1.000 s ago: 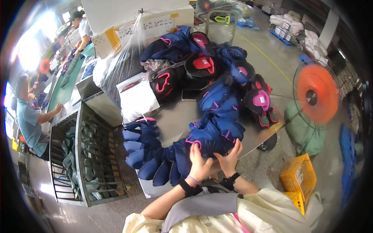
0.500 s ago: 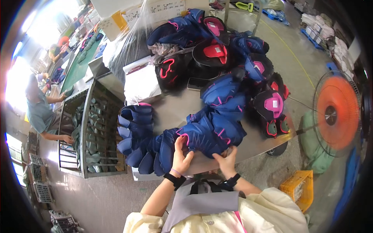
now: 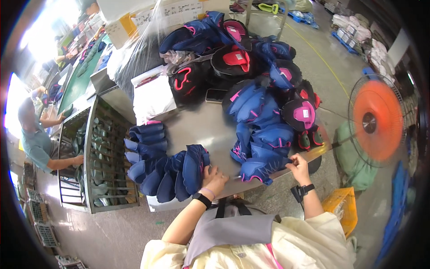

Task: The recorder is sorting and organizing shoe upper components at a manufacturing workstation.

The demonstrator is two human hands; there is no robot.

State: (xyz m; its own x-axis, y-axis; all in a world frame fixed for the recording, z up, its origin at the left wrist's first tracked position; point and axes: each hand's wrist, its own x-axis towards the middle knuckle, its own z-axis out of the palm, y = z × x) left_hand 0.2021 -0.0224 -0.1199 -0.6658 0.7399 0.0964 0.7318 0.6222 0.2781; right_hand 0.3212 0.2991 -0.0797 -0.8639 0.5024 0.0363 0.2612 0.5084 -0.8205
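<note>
Filling the space before me, the grey table (image 3: 192, 130) bears a curved row of blue uppers (image 3: 166, 175) at left and, by its near edge, a pink-trimmed upper (image 3: 265, 168). That one lies just left of the right hand (image 3: 300, 168), its long axis roughly sideways; the left hand (image 3: 214, 180) is farther off, bent fingers beside the row's near end. Right thumb and forefinger bunch at the upper's tip; whether they pinch it, or the left fingers grip anything, I can't tell.

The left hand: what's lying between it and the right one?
In the head view: a blue, pink-trimmed shoe upper, nearer the right hand than the left hand.
</note>
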